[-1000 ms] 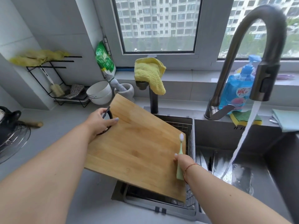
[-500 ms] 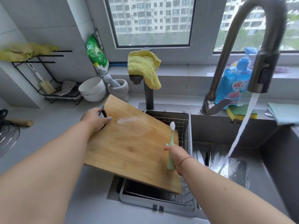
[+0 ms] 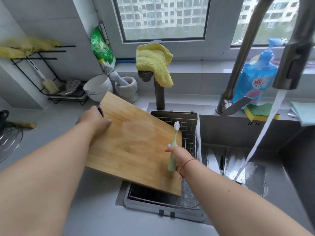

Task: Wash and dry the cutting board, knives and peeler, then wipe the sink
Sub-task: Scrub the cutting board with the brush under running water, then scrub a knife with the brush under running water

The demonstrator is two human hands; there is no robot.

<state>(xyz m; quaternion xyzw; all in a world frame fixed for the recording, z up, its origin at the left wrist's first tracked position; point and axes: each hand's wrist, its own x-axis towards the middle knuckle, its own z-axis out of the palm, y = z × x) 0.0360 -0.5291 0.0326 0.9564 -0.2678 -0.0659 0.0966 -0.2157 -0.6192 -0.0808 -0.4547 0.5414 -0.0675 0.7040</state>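
Cutting board (image 3: 134,143) tilted over the wire basket (image 3: 189,132) at the sink's (image 3: 289,167) left end, its near right corner lowest. Left hand (image 3: 95,120) grips the board's far left edge, thumb on the top face. Right hand (image 3: 179,154) curls round a green brush (image 3: 173,150), bristles up, at the board's right edge. Knives (image 3: 221,160) lie in the sink basin right of the basket; tap water (image 3: 265,133) falls onto them. Yellow cloth (image 3: 153,63) hangs behind the sink.
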